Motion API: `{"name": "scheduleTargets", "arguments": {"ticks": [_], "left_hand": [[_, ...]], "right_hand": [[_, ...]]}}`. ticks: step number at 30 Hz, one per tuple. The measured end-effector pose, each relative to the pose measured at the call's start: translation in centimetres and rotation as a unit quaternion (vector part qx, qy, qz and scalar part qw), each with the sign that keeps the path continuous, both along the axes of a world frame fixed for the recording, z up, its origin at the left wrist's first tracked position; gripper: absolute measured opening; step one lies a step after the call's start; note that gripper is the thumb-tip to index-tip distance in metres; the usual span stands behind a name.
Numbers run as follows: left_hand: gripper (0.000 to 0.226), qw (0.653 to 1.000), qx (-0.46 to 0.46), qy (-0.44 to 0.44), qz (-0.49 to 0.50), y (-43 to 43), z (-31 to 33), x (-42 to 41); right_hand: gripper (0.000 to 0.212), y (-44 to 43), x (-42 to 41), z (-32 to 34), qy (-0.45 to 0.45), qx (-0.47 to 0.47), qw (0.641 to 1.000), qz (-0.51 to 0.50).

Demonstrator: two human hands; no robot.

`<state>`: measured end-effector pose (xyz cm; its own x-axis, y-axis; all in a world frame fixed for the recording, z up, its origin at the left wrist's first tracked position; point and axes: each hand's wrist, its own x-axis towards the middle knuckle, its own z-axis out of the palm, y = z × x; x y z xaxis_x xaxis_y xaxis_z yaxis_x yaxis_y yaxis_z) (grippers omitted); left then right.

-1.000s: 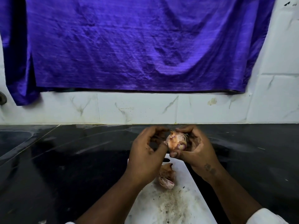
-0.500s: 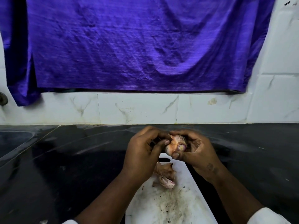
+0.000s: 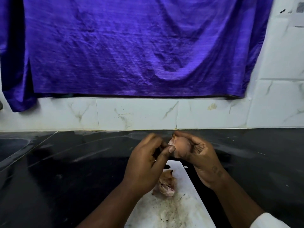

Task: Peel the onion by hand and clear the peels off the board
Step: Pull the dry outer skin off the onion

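Observation:
My right hand (image 3: 204, 157) cups a pale pinkish onion (image 3: 178, 146) above the far end of the white cutting board (image 3: 185, 191). My left hand (image 3: 144, 163) is beside it, its thumb and fingers pinching at the onion's left side where a bit of skin sticks out. A small heap of loose peels (image 3: 166, 183) lies on the board below my hands. Fine brown bits of skin are scattered over the near part of the board.
The board lies on a black stone counter (image 3: 74, 170). A white tiled wall (image 3: 136, 114) runs along the back, with a purple cloth (image 3: 131, 46) hanging over it. A sink basin edge (image 3: 11, 145) shows at the far left.
My right hand has turned the onion so more of its smooth side faces me. My left hand has shifted slightly left and lower, still pinching at the onion's edge.

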<state>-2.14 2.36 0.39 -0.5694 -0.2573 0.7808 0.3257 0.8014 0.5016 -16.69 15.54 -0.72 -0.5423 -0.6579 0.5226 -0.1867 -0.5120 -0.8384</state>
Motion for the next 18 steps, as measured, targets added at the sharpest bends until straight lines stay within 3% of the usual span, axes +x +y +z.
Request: {"name": "scheduleTargets", "arguments": {"ticks": [3,10,13,18], "left_hand": [[0.014,1.0,0.03,0.001,-0.007,0.1,0.1,0.1],[0.046,0.998,0.02,-0.012,-0.065,-0.1,-0.3,-0.3],[0.038,0.983,0.131,-0.016,-0.128,-0.2,-0.5,-0.7],[0.015,0.955,0.261,0.0,-0.138,-0.9,-0.6,-1.2]], "right_hand": [[0.073,0.0,-0.1,-0.1,-0.003,0.008,1.0,0.019],[0.058,-0.1,0.2,0.0,-0.043,-0.002,0.998,0.037],[0.066,-0.1,0.4,-0.2,-0.038,0.01,0.999,0.035],[0.069,-0.2,0.4,-0.3,-0.009,0.024,0.998,0.056]]}}
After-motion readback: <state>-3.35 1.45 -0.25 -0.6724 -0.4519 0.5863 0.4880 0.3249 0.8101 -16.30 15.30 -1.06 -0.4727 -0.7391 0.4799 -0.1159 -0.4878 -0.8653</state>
